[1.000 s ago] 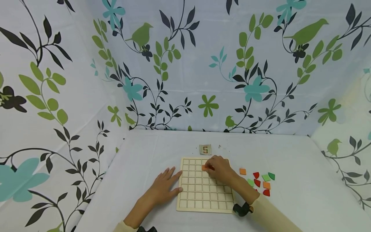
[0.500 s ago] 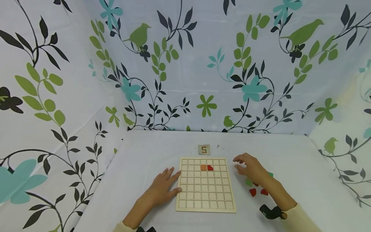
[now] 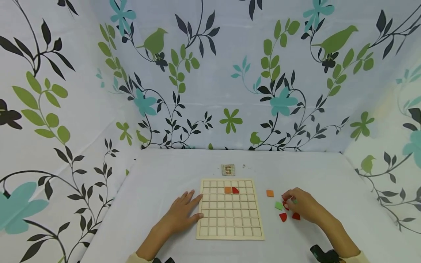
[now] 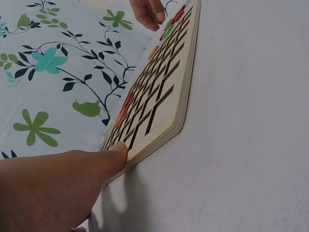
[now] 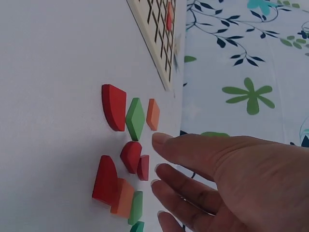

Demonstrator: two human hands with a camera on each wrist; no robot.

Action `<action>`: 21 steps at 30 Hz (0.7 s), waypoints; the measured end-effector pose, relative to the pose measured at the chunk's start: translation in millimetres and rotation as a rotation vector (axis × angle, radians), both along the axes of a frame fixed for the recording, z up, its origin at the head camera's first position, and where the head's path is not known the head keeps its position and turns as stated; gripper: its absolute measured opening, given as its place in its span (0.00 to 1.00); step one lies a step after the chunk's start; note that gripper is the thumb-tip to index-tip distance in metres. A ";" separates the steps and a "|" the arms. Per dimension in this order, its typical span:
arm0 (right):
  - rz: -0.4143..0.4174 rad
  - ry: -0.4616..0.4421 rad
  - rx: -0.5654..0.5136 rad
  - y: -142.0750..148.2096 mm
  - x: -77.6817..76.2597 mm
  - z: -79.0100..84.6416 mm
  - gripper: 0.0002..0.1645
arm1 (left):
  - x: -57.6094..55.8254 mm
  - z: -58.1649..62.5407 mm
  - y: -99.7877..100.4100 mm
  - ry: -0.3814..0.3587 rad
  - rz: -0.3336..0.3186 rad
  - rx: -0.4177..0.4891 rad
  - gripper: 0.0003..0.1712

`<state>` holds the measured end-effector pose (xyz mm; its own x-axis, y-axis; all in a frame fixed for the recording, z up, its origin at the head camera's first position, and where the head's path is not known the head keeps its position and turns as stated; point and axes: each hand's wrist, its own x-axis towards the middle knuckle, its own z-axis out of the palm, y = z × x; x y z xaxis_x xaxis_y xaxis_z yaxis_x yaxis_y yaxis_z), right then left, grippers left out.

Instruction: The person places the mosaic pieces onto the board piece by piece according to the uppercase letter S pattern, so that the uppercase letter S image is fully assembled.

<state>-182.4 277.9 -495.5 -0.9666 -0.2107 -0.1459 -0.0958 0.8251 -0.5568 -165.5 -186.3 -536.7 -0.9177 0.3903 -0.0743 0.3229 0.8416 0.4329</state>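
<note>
Our right grip (image 3: 302, 205), parted and empty, hovers by coloured pieces (image 3: 279, 205), lower right; our outstretched left hand (image 3: 180, 213) touches the board (image 3: 230, 221). Picking seems underway, calling for a pinch.

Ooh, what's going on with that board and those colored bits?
Someone's left hand rests against the edge of a wooden grid board. Their right hand is at the loose pieces and doesn't seem to hold one. An orange square and a red piece lie side by side on the board.

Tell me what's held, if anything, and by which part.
Nothing: the right hand hovers by loose pieces; the left hand only touches the edge of the board.
</note>
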 end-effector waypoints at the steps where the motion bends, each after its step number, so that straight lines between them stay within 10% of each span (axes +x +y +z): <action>1: 0.004 0.000 0.012 0.7 1.5 -1.5 0.13 | -0.1 0.5 0.0 -0.004 -0.003 0.005 0.41; 21: 0.025 0.168 0.113 -6.4 1.4 -26.3 0.17 | -1.0 2.3 0.9 -0.001 -0.002 0.006 0.40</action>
